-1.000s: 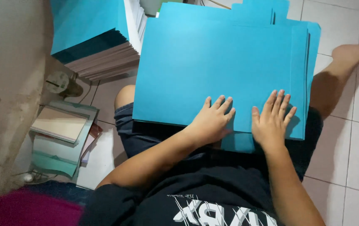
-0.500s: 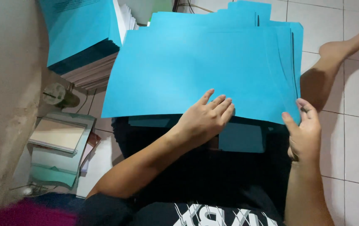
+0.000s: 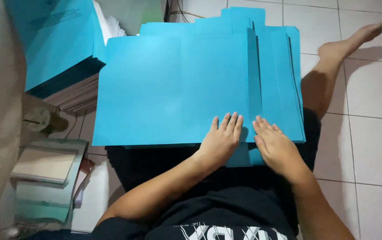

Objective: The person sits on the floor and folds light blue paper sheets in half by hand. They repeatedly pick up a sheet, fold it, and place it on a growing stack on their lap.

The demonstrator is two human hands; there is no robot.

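Both hands lie flat, fingers spread and gripping nothing: the left hand (image 3: 220,142) presses the top blue paper sheet (image 3: 173,89) at centre frame, the right hand (image 3: 276,149) beside its folded-over edge; more blue sheets (image 3: 284,80) wait beneath.

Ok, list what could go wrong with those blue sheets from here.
The blue sheets lie fanned unevenly on the lap, overhanging both sides; they could slide onto the tiled floor. Both the left hand and right hand press only the near edge, so the top sheet may crease or shift.
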